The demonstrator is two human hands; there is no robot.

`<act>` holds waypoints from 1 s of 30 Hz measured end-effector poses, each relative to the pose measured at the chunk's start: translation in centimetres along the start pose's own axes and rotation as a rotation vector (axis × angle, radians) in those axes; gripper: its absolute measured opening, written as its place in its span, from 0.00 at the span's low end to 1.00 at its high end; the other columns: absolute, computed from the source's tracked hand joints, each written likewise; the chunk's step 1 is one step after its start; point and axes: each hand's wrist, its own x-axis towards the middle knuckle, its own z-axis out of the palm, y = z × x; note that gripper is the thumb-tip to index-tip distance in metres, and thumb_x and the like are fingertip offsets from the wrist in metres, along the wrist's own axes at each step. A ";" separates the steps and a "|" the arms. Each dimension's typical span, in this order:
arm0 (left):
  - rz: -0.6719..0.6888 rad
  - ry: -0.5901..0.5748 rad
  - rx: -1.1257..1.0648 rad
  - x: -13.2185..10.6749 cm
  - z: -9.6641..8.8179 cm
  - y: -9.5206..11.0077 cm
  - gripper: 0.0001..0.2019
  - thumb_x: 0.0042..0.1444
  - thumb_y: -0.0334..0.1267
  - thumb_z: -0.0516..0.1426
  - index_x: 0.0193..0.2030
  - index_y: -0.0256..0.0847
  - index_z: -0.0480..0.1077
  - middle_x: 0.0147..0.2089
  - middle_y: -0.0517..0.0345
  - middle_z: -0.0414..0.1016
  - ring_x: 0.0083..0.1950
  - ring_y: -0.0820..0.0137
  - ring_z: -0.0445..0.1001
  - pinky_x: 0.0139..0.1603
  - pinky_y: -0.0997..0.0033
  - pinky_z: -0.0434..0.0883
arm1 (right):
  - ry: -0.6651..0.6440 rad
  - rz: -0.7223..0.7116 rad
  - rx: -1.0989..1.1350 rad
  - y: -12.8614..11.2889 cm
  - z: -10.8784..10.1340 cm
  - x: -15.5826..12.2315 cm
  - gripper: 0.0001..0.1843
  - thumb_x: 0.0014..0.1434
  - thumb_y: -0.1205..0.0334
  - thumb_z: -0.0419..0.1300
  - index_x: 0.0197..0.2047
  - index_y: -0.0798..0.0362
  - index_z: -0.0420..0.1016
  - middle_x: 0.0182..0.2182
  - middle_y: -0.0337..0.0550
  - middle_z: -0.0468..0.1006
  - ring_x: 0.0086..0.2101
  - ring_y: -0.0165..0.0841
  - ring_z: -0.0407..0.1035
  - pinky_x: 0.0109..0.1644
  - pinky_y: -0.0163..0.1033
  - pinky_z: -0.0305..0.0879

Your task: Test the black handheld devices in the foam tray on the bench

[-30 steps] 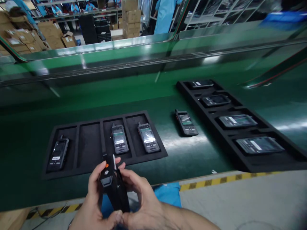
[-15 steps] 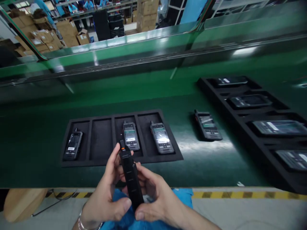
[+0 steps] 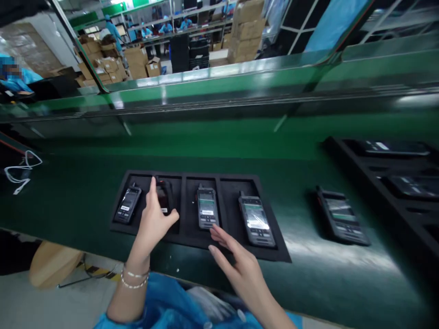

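Observation:
A black foam tray with several slots lies on the green belt in front of me. My left hand is spread over the second slot, its fingers apart and covering most of a dark handheld radio lying there. Its orange-topped end shows above my fingers. My right hand hangs open at the tray's front edge, fingertips near the foot of a grey-faced radio. Further radios lie in the first slot and the last slot.
A loose radio lies on the green belt right of the tray. A second black tray holds devices at the far right. A white cable lies at the left. A person in blue is at the far left.
The black radio held in both hands now lies in the tray's second slot. Both hands have let go and spread apart, and the view has swung so the tray appears lower and further right.

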 end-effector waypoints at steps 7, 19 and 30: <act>-0.049 0.051 0.431 2.5 -0.6 -2.0 0.35 0.61 0.41 0.54 0.73 0.38 0.47 0.69 0.37 0.58 0.66 0.47 0.63 0.63 0.50 0.66 | 0.071 -0.488 -0.288 1.4 1.4 1.1 0.16 0.63 0.66 0.57 0.54 0.47 0.74 0.41 0.47 0.82 0.40 0.44 0.79 0.42 0.49 0.83; -0.278 0.124 0.532 3.4 -3.1 -7.0 0.36 0.58 0.46 0.57 0.69 0.29 0.56 0.52 0.31 0.65 0.55 0.40 0.68 0.53 0.45 0.67 | 0.146 -0.529 -0.324 2.6 -0.6 1.3 0.11 0.63 0.69 0.57 0.44 0.47 0.77 0.35 0.44 0.83 0.34 0.43 0.80 0.35 0.47 0.83; -0.179 0.217 -0.579 -0.4 -4.1 -3.5 0.45 0.49 0.60 0.56 0.70 0.39 0.51 0.55 0.44 0.70 0.36 0.68 0.73 0.37 0.66 0.74 | 0.102 -0.567 -0.107 -3.8 0.1 0.5 0.08 0.64 0.67 0.59 0.46 0.51 0.75 0.35 0.43 0.81 0.35 0.34 0.76 0.38 0.37 0.78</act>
